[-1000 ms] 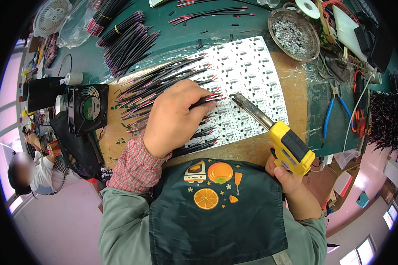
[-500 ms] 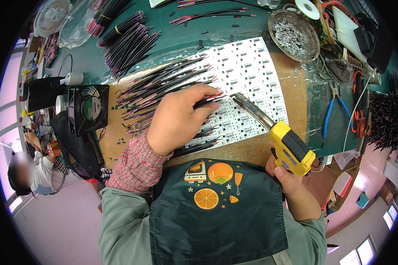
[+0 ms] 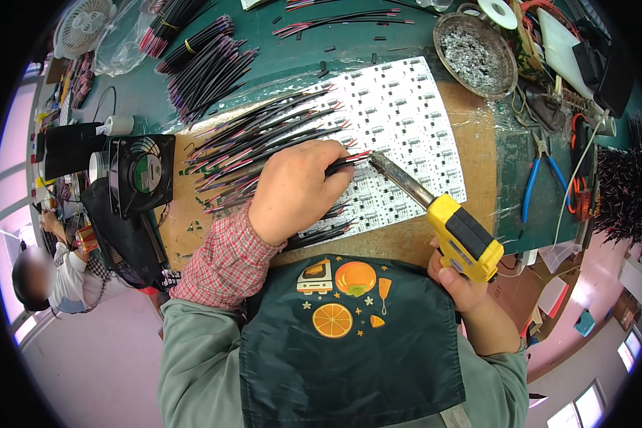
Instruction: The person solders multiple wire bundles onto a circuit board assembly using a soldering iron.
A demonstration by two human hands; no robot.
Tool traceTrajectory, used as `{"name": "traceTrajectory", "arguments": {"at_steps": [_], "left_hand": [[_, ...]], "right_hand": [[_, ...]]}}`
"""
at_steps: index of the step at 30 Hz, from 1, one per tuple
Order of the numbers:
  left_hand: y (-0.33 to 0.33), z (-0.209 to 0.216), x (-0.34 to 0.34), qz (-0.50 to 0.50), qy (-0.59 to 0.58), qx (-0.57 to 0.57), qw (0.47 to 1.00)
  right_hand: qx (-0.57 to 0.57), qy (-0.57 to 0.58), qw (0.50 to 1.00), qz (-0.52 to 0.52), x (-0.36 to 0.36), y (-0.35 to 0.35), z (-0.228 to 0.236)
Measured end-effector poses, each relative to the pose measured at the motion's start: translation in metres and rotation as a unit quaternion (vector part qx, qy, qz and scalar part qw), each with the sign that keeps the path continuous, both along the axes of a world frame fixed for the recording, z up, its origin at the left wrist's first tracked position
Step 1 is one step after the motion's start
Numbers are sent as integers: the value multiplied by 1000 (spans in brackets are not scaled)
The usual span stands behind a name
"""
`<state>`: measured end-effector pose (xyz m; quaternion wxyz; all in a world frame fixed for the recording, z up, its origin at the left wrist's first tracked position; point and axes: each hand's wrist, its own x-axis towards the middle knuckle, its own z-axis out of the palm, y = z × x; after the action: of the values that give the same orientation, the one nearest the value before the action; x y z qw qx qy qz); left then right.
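My left hand (image 3: 301, 187) is closed, with thumb and forefinger pinching a black cable (image 3: 341, 165) by its red-tipped end. That end lies over a white sheet of circuit boards (image 3: 406, 121) dotted with small dark parts. A yellow and black soldering gun (image 3: 465, 235) is gripped in my right hand (image 3: 458, 284); its metal tip meets or almost meets the cable's wire ends. Rows of black cables (image 3: 264, 128) with red and bare ends cover the sheet's left side, some of them hidden under my left hand.
Beyond the sheet lie cable bundles (image 3: 210, 75) and a round pan of solder scraps (image 3: 476, 55). A small black fan (image 3: 142, 175) stands at left, blue-handled pliers (image 3: 542, 175) at right. Another person (image 3: 71, 274) sits at far left.
My left hand has shifted slightly right with the cable. The soldering gun has moved a little left and down, bringing its tip and the wire ends together or nearly so.
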<state>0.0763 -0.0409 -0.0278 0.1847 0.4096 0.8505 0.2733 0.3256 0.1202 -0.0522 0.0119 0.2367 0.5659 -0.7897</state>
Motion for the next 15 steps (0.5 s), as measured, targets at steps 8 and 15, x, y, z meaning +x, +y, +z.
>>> {"name": "traceTrajectory", "arguments": {"at_steps": [8,15], "left_hand": [[1,0,1,7,-6,8,1000],[0,-2,1,8,7,14,1000]], "right_hand": [[30,2,999,18,2,3,1],[-21,17,1000,6,-1,4,5]]}}
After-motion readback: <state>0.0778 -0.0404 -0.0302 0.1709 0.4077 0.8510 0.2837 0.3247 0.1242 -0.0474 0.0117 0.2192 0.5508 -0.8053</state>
